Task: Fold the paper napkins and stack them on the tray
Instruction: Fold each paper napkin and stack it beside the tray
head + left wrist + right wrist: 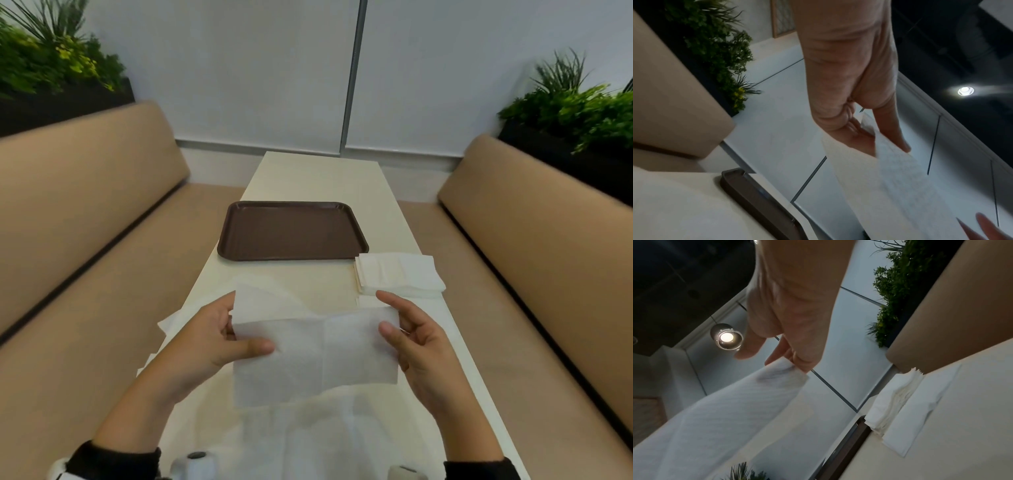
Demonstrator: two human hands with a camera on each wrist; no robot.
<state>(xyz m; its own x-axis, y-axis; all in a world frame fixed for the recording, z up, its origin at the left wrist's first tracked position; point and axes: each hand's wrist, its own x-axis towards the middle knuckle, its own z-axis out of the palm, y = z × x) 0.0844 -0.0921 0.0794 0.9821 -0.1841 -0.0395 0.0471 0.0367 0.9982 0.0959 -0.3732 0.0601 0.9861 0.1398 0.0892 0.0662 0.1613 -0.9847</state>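
A white paper napkin [315, 353] hangs in the air over the near part of the table, folded into a wide strip with a centre crease. My left hand [246, 339] pinches its left edge, thumb in front and fingers behind. My right hand [387, 315] holds the right edge, thumb in front and index finger raised. The left wrist view shows the left hand [875, 138] gripping the napkin [900, 178]. In the right wrist view the right hand [781, 360] pinches the napkin's corner [735, 402]. The brown tray [291, 231] lies beyond with nothing on it.
A stack of white napkins [399, 274] sits right of the tray's near corner. Loose unfolded napkins [267, 291] lie on the cream table [318, 178] under and around my hands. Tan booth benches flank the table, with planters behind them.
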